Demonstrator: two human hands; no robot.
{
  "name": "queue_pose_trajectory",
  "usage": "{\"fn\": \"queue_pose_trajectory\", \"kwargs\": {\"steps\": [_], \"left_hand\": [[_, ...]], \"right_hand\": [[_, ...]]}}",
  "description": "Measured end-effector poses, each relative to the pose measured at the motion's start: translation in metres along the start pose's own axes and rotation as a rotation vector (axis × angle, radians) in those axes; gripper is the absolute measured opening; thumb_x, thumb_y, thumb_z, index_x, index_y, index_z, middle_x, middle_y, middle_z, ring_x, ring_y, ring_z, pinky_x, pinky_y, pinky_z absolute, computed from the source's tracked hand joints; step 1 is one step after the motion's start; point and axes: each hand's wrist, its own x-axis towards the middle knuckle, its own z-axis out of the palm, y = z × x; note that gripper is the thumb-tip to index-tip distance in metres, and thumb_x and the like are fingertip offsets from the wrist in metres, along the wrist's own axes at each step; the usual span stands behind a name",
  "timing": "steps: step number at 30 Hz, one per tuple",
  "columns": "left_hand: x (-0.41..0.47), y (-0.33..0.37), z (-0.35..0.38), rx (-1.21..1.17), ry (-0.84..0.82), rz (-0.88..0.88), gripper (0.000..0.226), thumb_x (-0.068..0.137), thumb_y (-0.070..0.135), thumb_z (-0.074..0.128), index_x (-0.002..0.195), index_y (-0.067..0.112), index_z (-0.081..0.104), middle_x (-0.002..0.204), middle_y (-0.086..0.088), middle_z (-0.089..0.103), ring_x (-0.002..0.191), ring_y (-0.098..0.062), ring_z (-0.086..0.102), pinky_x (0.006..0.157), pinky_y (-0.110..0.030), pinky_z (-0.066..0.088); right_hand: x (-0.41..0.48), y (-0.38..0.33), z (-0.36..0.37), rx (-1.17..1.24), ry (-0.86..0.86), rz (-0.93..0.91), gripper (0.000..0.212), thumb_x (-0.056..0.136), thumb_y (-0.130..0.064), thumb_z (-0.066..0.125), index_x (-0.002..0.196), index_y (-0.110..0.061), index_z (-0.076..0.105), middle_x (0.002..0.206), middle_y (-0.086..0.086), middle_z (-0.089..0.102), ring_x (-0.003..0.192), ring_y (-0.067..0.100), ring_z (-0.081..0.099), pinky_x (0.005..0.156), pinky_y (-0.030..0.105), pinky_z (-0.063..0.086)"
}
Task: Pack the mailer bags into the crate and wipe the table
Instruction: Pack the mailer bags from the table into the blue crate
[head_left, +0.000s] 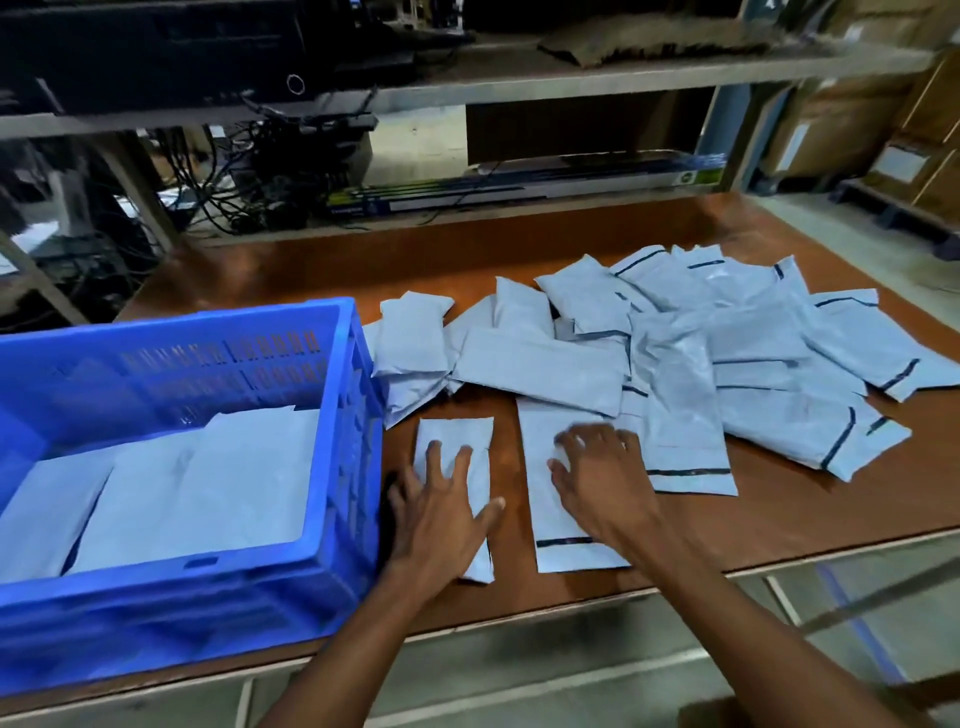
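While the blue crate (182, 322) sits at the left end of the table (805, 509), close to its front edge, several pale mailer bags (208, 493) already lie flat inside it, overlapping one another across the bottom. Just to the right of the crate, near the front edge, the person's left hand (441, 519) lies palm down on a small mailer bag (457, 431), fingers straight and spread wide, pressing on it rather than gripping it. Beside that, a longer mailer bag (540, 415) with a dark band near its lower end lies lengthwise toward the front edge, and the right hand (602, 478) rests on top of it, fingers spread and slightly bent; they are blurred, but nothing is pinched or clasped. Beyond and to the right of both hands, a loose pile of mailer bags (727, 338) spreads over the middle and right part of the table, many overlapping, some plump, some flat. Behind the table's back edge stands a metal shelf (519, 73) with a tangle of cables (249, 171) at its left, and cardboard boxes (857, 119) are stacked at the far right
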Motion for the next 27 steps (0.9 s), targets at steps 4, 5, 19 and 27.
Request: {"fn": "queue_pose_trajectory", "kwargs": {"steps": [4,5,19,27], "left_hand": [[0.014,0.006,0.016,0.039,-0.035,0.028,0.078,0.092,0.069,0.035,0.155,0.039,0.002,0.165,-0.002,-0.006,0.147,-0.044,-0.002,0.115,-0.058,0.018],[0.011,0.006,0.018,0.044,-0.016,0.030,0.076,0.092,0.068,0.034,0.155,0.041,0.001,0.165,0.000,-0.006,0.147,-0.044,-0.001,0.115,-0.058,0.018],[0.006,0.006,0.012,0.023,0.003,0.036,0.061,0.099,0.046,0.034,0.155,0.039,0.012,0.165,-0.003,0.005,0.139,-0.040,0.018,0.112,-0.057,0.025],[-0.043,0.025,-0.109,-0.181,0.236,0.148,0.057,0.101,0.049,0.023,0.154,0.044,0.003,0.164,0.005,-0.007,0.143,-0.039,0.012,0.115,-0.060,0.020]], "right_hand": [[0.015,-0.001,0.026,-0.037,-0.304,0.092,0.087,0.083,-0.068,0.002,0.154,-0.023,0.024,0.163,0.011,0.017,0.149,0.034,0.014,0.117,0.054,0.012],[0.008,-0.004,0.035,-0.039,-0.328,0.077,0.092,0.080,-0.071,-0.007,0.156,-0.024,0.014,0.164,0.010,0.006,0.151,0.033,0.004,0.118,0.053,0.001],[0.006,-0.012,0.040,0.071,-0.229,-0.083,0.048,0.102,-0.020,0.034,0.150,-0.010,0.036,0.155,0.011,0.037,0.141,0.039,0.034,0.114,0.048,0.030],[0.000,-0.048,-0.048,0.528,0.093,0.009,0.046,0.104,-0.028,0.032,0.146,-0.017,0.043,0.151,0.004,0.044,0.142,0.023,0.037,0.114,0.039,0.034]]}}
